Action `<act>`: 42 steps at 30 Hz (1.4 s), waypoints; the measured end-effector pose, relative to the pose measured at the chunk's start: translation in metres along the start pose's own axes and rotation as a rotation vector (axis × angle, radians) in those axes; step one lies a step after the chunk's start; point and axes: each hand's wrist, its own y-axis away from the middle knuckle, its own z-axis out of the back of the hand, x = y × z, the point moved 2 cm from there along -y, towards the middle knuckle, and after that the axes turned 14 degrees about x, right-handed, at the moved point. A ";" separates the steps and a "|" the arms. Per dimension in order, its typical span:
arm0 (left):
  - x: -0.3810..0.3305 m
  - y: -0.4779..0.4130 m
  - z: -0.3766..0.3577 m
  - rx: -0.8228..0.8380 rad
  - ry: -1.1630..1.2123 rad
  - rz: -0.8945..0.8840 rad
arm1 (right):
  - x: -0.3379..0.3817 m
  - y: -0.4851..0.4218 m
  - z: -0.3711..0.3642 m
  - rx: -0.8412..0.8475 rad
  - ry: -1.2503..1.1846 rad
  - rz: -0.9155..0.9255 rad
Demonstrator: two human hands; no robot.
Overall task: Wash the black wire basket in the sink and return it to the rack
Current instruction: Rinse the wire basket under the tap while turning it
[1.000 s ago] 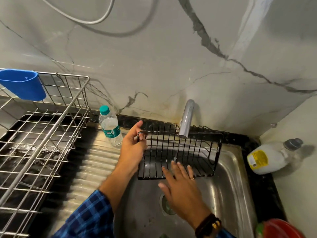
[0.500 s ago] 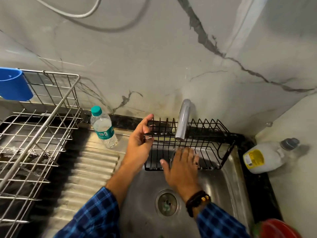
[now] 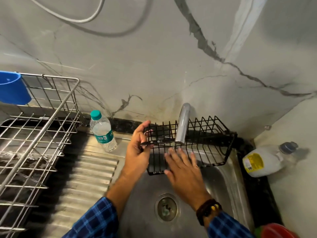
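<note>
Since half a second ago the right hand (image 3: pixel 184 170) has slid rightward along the black wire basket (image 3: pixel 205 143), fingers spread flat against its wires. The left hand (image 3: pixel 139 150) pinches the basket's left rim, holding it tilted over the sink (image 3: pixel 228 182) under the tap (image 3: pixel 182 126); water flow seems faint. Beyond the left hand stands a water bottle (image 3: pixel 103 131)

Dim, soft indoor light; wide-angle edge bending, slight motion blur.
</note>
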 end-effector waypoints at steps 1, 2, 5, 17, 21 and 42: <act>-0.002 0.000 0.002 -0.005 -0.038 -0.015 | -0.015 0.004 -0.005 -0.001 -0.039 -0.060; -0.005 0.000 0.004 -0.003 -0.076 -0.025 | -0.031 0.009 -0.009 -0.014 -0.102 -0.130; -0.008 -0.003 0.006 -0.004 -0.075 -0.037 | -0.055 0.018 -0.018 -0.057 -0.142 -0.267; -0.010 -0.035 -0.006 0.040 -0.094 -0.117 | 0.041 0.004 -0.035 -0.070 -0.008 -0.022; -0.003 -0.037 0.008 0.041 0.003 -0.073 | -0.033 0.019 -0.036 -0.126 0.059 -0.300; -0.003 -0.044 -0.031 0.056 0.001 -0.132 | -0.047 0.029 -0.035 -0.144 0.065 -0.373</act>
